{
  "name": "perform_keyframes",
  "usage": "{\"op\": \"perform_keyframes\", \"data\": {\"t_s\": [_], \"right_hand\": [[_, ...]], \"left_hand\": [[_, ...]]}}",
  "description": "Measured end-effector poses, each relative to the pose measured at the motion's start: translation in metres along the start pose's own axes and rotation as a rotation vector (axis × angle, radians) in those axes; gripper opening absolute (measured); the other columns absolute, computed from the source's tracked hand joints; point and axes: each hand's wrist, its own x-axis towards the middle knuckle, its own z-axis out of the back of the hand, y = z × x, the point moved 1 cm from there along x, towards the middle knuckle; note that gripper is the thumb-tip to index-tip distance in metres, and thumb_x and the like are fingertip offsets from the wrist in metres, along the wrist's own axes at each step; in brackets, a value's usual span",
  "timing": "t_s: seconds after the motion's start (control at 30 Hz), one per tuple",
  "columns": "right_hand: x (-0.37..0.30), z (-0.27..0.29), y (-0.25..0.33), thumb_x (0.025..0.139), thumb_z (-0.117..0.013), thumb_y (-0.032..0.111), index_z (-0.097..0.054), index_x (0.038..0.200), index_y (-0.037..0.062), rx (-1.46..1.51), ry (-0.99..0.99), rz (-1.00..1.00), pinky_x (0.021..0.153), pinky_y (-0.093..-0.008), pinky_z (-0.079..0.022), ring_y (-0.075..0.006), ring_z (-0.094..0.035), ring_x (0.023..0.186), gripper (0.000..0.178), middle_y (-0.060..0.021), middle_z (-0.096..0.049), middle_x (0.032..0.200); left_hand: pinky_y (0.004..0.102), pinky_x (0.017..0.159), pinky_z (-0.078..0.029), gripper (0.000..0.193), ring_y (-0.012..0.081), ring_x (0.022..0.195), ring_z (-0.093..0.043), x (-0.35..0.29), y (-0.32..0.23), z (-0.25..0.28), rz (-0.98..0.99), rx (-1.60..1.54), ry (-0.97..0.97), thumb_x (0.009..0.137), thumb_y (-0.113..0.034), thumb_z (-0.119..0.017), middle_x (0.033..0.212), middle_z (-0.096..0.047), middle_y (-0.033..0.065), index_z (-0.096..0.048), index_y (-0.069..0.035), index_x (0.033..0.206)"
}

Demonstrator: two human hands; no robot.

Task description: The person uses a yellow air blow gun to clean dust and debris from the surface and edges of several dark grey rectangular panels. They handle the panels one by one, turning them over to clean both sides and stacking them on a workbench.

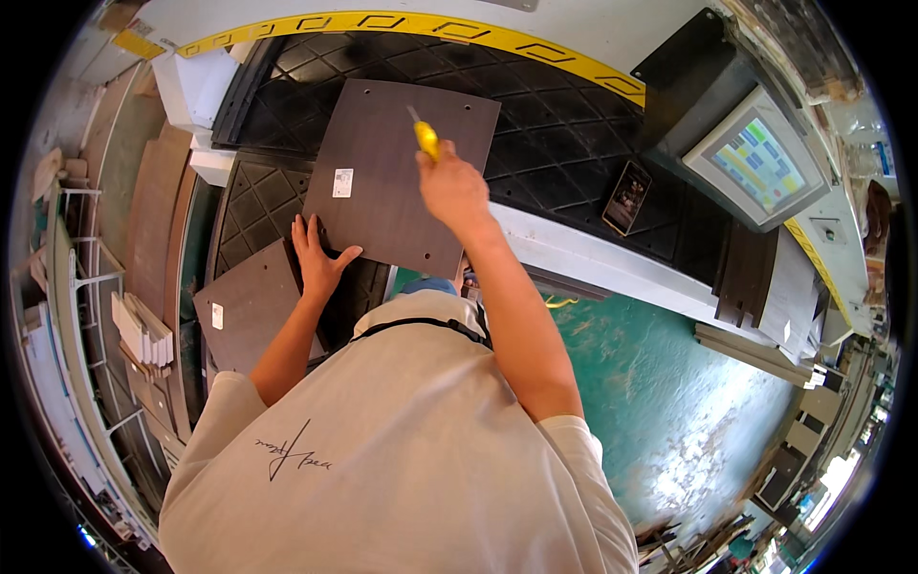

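A dark brown panel with small holes near its corners and a white label lies on the black, diamond-grooved bed. My left hand is open, fingers spread, at the panel's near left corner. Over the right part of the panel, my right hand is closed around a yellow-handled tool. Its thin grey tip, blade-like, points away from me; whether it touches the panel I cannot tell. A second brown panel with a label lies at lower left, partly behind my left arm.
A phone lies on the bed to the right, near a lit touchscreen. A yellow-marked rail crosses behind the panel. Stacked boards stand at left, and more strips at right. Green floor shows at lower right.
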Motion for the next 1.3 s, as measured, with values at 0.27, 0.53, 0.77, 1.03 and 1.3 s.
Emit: {"op": "perform_keyframes", "data": {"t_s": [0.27, 0.53, 0.77, 1.03, 1.3], "right_hand": [[-0.009, 0.026, -0.078, 0.108, -0.047, 0.044, -0.054, 0.125, 0.001, -0.053, -0.094, -0.201, 0.09, -0.0565, -0.057, -0.05, -0.073, 0.1, 0.046, -0.0321, -0.074, 0.103], [-0.011, 0.008, -0.005, 0.11, -0.05, 0.045, -0.057, 0.125, -0.0052, 0.164, 0.063, 0.116, 0.089, -0.0578, -0.054, -0.0533, -0.069, 0.1, 0.053, -0.0364, -0.071, 0.101], [-0.025, 0.012, -0.009, 0.111, -0.048, 0.046, -0.057, 0.128, -0.006, 0.195, 0.083, 0.145, 0.081, -0.0543, -0.055, -0.0475, -0.072, 0.086, 0.055, -0.0304, -0.073, 0.095], [-0.075, 0.045, -0.013, 0.107, -0.049, 0.045, -0.058, 0.132, 0.0022, 0.188, 0.843, 0.055, 0.073, -0.0458, -0.057, -0.0264, -0.067, 0.063, 0.05, -0.0151, -0.069, 0.084], [-0.123, 0.078, -0.046, 0.109, -0.049, 0.044, -0.058, 0.132, 0.0024, 0.136, 0.707, 0.164, 0.084, -0.0529, -0.053, -0.0452, -0.071, 0.091, 0.049, -0.0276, -0.073, 0.099]], "left_hand": [[0.0574, 0.126, -0.026, 0.117, 0.0501, 0.157, -0.019, 0.0, -0.006, 0.003, 0.014, -0.008, 0.013, 0.075, -0.058, -0.091, 0.17, -0.02, 0.0325, -0.036, 0.002, 0.159], [0.0568, 0.126, -0.026, 0.118, 0.05, 0.157, -0.019, -0.001, -0.002, 0.003, 0.021, -0.005, 0.014, 0.075, -0.057, -0.091, 0.17, -0.021, 0.0324, -0.035, 0.003, 0.159], [0.0576, 0.126, -0.025, 0.118, 0.0502, 0.157, -0.02, -0.005, -0.004, 0.0, 0.003, -0.012, -0.019, 0.075, -0.057, -0.091, 0.169, -0.022, 0.0323, -0.033, 0.003, 0.16], [0.0571, 0.126, -0.025, 0.119, 0.0515, 0.156, -0.02, -0.015, -0.006, -0.006, 0.075, -0.03, -0.095, 0.077, -0.054, -0.091, 0.17, -0.017, 0.0334, -0.028, 0.0, 0.163], [0.0557, 0.126, -0.027, 0.121, 0.0514, 0.156, -0.022, -0.016, -0.008, 0.0, 0.144, -0.094, -0.049, 0.078, -0.052, -0.092, 0.17, -0.014, 0.0334, -0.025, -0.001, 0.164]]}}
